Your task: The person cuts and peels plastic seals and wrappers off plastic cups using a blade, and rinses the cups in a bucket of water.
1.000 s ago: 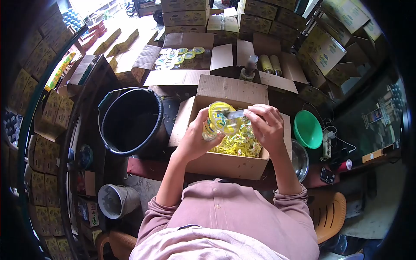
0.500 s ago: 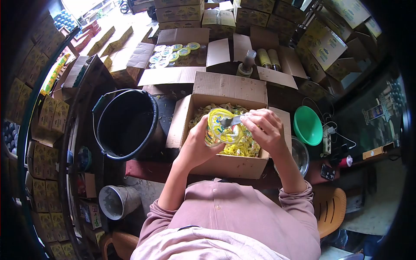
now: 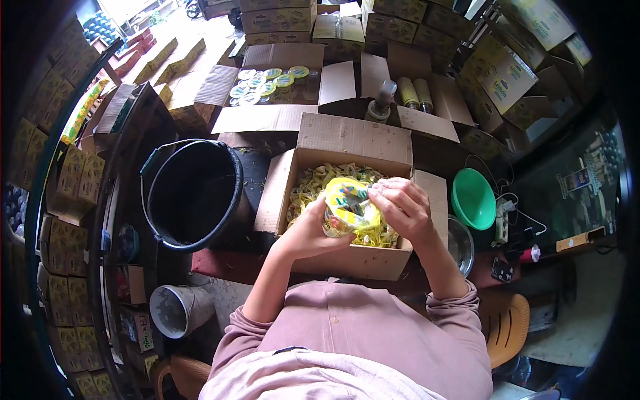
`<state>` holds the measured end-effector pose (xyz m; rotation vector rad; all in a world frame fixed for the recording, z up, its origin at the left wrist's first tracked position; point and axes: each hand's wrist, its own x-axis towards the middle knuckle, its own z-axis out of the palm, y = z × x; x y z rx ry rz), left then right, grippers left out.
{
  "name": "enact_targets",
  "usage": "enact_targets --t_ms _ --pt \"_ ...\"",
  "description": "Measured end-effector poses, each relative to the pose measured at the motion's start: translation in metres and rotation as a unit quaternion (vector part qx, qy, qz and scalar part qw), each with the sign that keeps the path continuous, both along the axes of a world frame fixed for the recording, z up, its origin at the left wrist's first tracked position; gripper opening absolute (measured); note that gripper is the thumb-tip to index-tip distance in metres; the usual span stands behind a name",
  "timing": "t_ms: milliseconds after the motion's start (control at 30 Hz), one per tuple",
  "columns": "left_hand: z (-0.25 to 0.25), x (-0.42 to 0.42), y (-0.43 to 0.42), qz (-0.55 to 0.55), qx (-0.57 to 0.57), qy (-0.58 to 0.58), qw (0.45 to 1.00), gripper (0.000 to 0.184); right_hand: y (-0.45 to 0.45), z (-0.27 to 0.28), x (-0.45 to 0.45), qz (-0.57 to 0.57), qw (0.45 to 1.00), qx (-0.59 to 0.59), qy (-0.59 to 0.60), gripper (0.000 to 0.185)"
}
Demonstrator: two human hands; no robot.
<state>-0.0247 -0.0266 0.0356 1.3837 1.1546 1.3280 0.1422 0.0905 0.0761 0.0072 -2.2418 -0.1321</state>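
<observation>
My left hand (image 3: pixel 305 232) is wrapped round a clear plastic cup with a yellow printed film lid (image 3: pixel 340 187), tilted towards me. My right hand (image 3: pixel 408 208) pinches a small grey metal blade (image 3: pixel 362 194), mostly covered by the fingers and lid. The blade is at the lid's right side, where a dark gap shows in the film. Beneath both hands stands an open cardboard box (image 3: pixel 353 139) full of tangled yellow and clear plastic strips (image 3: pixel 373 235).
A black bucket (image 3: pixel 235 200) stands left of the box, with a grey bucket (image 3: pixel 200 308) lower down. On the right are a green bowl (image 3: pixel 473 199) and a clear bowl (image 3: pixel 463 248). Behind, one box holds lidded cups (image 3: pixel 267 88); bottles (image 3: pixel 420 95) stand in another.
The blade has moved across the lid towards its right side, and the film looks cut and buckled there. My left hand has turned the cup slightly, and my right hand has shifted slightly downward.
</observation>
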Motion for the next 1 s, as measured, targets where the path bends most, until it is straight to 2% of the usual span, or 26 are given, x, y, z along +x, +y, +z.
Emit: enact_targets --t_ms 167,267,367,433,567,667,767,867,933,1000 --pt "-0.004 0.001 0.008 -0.051 0.017 -0.063 0.997 0.059 0.006 -0.004 0.002 0.018 0.999 -0.028 0.009 0.024" --pt "-0.005 -0.002 0.012 -0.068 0.008 -0.020 0.997 0.056 0.012 -0.012 0.004 0.021 0.998 -0.058 0.013 0.030" --pt "-0.007 -0.002 0.014 -0.112 -0.038 -0.030 0.992 0.063 0.013 -0.016 0.002 0.026 0.996 -0.081 0.032 0.034" --pt "-0.010 -0.004 0.015 -0.142 -0.064 -0.057 0.986 0.060 0.013 -0.017 0.000 0.034 0.994 -0.093 0.044 0.035" --pt "-0.010 -0.008 0.022 -0.258 -0.088 -0.125 0.954 0.057 0.014 -0.022 -0.003 0.048 0.992 -0.106 0.054 0.036" --pt "-0.008 -0.006 0.023 -0.299 -0.105 -0.176 0.932 0.056 0.013 -0.020 -0.008 0.071 0.989 -0.110 0.067 0.038" --pt "-0.038 -0.014 0.031 -0.356 -0.084 -0.173 0.914 0.061 0.011 -0.020 -0.009 0.060 0.990 -0.110 0.069 0.041" --pt "-0.032 -0.013 0.030 -0.240 -0.074 -0.143 0.957 0.072 0.015 -0.022 -0.009 0.031 0.992 -0.099 0.078 0.044" --pt "-0.008 -0.009 0.021 -0.154 -0.111 -0.197 0.962 0.082 0.017 -0.024 -0.008 0.014 0.993 -0.094 0.074 0.047" --pt "-0.004 -0.012 0.025 -0.147 -0.036 -0.135 0.979 0.080 0.019 -0.025 -0.006 0.000 0.994 -0.087 0.059 0.049"
